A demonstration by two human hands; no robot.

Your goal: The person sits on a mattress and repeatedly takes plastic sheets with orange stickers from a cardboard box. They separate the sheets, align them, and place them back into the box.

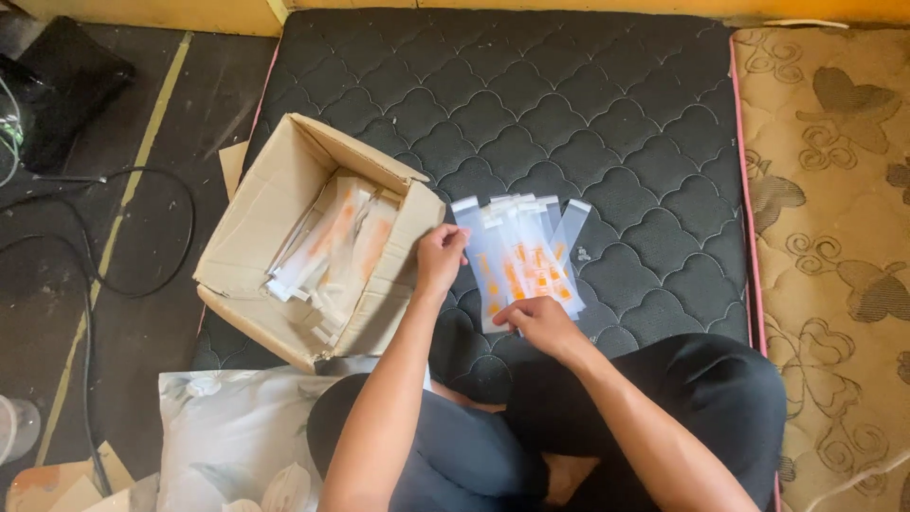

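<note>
A cardboard box [284, 237] of clear packets sits at left on the black mattress [569, 104]. The left hand [441, 258] has its fingers [455, 237] pinched on the upper left edge of the fanned packets [521, 261]. The right hand [540, 322] presses curled fingers [509, 318] on their lower ends.

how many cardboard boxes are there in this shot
1: the open cardboard box lies on the dark mattress left of the left hand, holding clear packets. More may sit outside the frame.

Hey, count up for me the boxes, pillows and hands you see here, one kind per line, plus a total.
Cardboard box: 1
Floral pillow: 1
Hands: 2, left hand and right hand, both on the fanned clear packets
Total: 4
</note>
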